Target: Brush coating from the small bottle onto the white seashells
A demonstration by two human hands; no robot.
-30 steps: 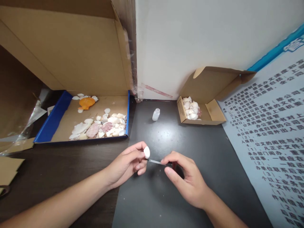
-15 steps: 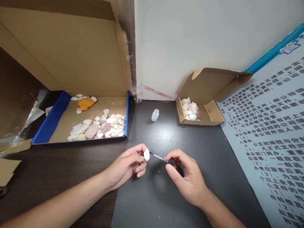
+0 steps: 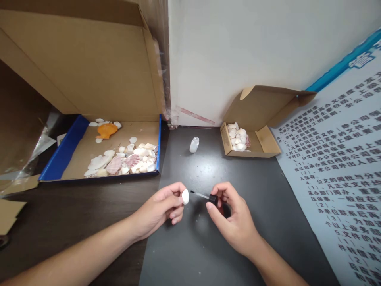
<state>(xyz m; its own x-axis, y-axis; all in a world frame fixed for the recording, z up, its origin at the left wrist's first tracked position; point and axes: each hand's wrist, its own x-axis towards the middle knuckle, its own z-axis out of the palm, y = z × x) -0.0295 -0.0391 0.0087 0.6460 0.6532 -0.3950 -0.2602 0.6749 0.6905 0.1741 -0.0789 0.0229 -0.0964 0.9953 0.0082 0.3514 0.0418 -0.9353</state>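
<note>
Between the thumb and fingers of my left hand (image 3: 165, 204) is a small white seashell (image 3: 185, 196), its face turned to the right. My right hand (image 3: 235, 218) grips the black cap of a small brush (image 3: 212, 199). The thin clear stem points left, and its dark bristle tip stands just short of the seashell, apart from it. Farther back on the dark table stands a small clear bottle (image 3: 194, 145), uncapped, with whitish content.
At the left, an open blue-edged cardboard box (image 3: 74, 155) holds many seashells and an orange scallop shell (image 3: 107, 130). A smaller open carton (image 3: 264, 143) with shells stands back right. A printed sheet (image 3: 336, 159) slopes along the right side; a white wall (image 3: 238, 47) rises behind.
The brush tip has come away from the seashell, leaving a small gap. My left hand has tilted the shell slightly, and more of the black cap shows in my right hand.
</note>
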